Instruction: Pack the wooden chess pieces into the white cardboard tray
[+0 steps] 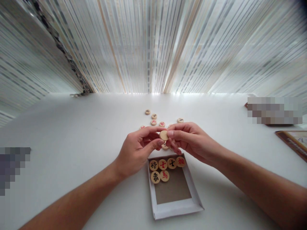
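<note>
Pale striped curtain strings [131, 48] hung behind the far edge of the smooth white table [96, 111], with a dark patterned strand [62, 48] among them on the left. Over the middle of the table we held a round, blank-faced, wood-coloured disc [163, 135]. Our left hand [136, 148] gripped its left side between thumb and forefinger, while our right hand [196, 140] gripped its right side, the thumb resting on the plain face.

Just below our hands, nearer the table's near edge, we had a shallow white cardboard box [176, 209] with a grey-brown bottom. Four round pieces lined its far edge: a black-marked piece [153, 165] in the far left corner, a red one [162, 164], another black one [171, 163], and a red one [180, 161] in the far right corner. Along the left edge, a black-marked disc [155, 177] began a second row, with a red-marked disc [164, 175] beside it.

Beyond our fingers we saw loose red- and black-marked discs [153, 122] scattered towards the table's far edge; our hands partly hid some. Near its right edge lay a brown-bordered flat item [295, 142].
</note>
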A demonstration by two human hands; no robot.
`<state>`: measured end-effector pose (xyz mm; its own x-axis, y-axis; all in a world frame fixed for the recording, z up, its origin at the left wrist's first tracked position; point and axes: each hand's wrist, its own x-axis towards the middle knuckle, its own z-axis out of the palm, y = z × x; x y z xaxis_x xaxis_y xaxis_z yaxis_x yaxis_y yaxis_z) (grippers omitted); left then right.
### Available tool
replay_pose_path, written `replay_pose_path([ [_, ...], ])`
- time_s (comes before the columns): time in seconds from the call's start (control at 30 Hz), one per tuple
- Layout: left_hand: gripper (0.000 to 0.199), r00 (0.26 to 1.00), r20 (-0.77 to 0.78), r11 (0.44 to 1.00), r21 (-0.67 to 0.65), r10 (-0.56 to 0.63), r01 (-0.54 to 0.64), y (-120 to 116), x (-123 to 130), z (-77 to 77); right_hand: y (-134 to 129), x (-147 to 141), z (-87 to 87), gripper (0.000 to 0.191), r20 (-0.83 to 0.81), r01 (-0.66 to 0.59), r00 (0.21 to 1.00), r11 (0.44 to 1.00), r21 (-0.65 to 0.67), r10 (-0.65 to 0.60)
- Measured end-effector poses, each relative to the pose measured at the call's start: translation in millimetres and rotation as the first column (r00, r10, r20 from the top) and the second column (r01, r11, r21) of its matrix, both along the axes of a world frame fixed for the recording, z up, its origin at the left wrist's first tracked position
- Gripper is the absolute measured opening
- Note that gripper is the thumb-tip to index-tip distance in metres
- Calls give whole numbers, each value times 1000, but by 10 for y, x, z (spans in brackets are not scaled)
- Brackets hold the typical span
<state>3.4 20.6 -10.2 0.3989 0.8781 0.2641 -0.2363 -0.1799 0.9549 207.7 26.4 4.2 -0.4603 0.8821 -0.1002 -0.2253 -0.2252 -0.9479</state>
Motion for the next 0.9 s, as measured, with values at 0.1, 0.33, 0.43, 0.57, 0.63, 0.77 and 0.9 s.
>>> replay_pose_path([
  [0.1, 24, 1000, -8, 999, -15, 29, -29, -1, 4, 5, 0, 18, -27, 29, 22, -19, 1000, 1000, 25, 19],
  [0.33, 25, 999, -47, 1000, 8, 25, -25, 0, -16, 3, -27, 3, -16, 31, 73, -9, 997, 998, 56, 5],
  [0.43, 25, 997, -75, 999, 45, 31, -27, -11, -24, 2, -39, -18, -2, 34, 87, 7, 996, 999, 40, -11],
  [0.57, 27, 991, -132, 994, 105, 29, -15, -26, -31, -27, -50, -33, 1, 39, 138, 28, 990, 999, 36, -33],
  [0.63, 28, 989, -147, 992, 128, 22, -3, -30, -31, -43, -50, -38, 2, 41, 151, 37, 988, 999, 37, -42],
  [0.77, 27, 991, -134, 990, 142, 2, 17, -34, -26, -40, -48, -37, 5, 41, 132, 26, 991, 998, 61, -33],
  [0.9, 27, 992, -124, 991, 135, 2, 15, -37, -27, -23, -54, -14, 7, 38, 108, -11, 994, 997, 75, 3],
])
